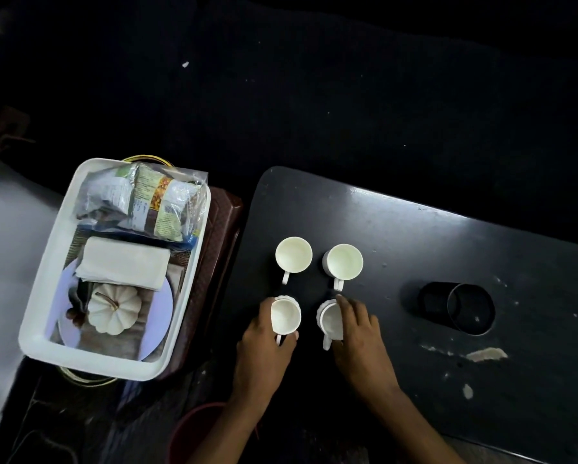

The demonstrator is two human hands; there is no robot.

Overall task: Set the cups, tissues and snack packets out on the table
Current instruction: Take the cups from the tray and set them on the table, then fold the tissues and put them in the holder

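Four white ceramic cups stand upright in a two-by-two square on your dark, scuffed table (414, 236). Your left hand (264, 349) is closed around the near-left cup (285, 317). Your right hand (357, 333) grips the near-right cup (331, 321) by its rim. The folded white tissues (123, 262) and clear-wrapped snack packets (147, 199) lie in the white rectangular tray (40, 289) left of the table.

Two bare forearms are seen entering from the bottom edge. No sleeve, watch, ring or bracelet is worn on either. The left hand (264, 346) and the right hand (361, 333) are uncovered, with short, unpainted nails.
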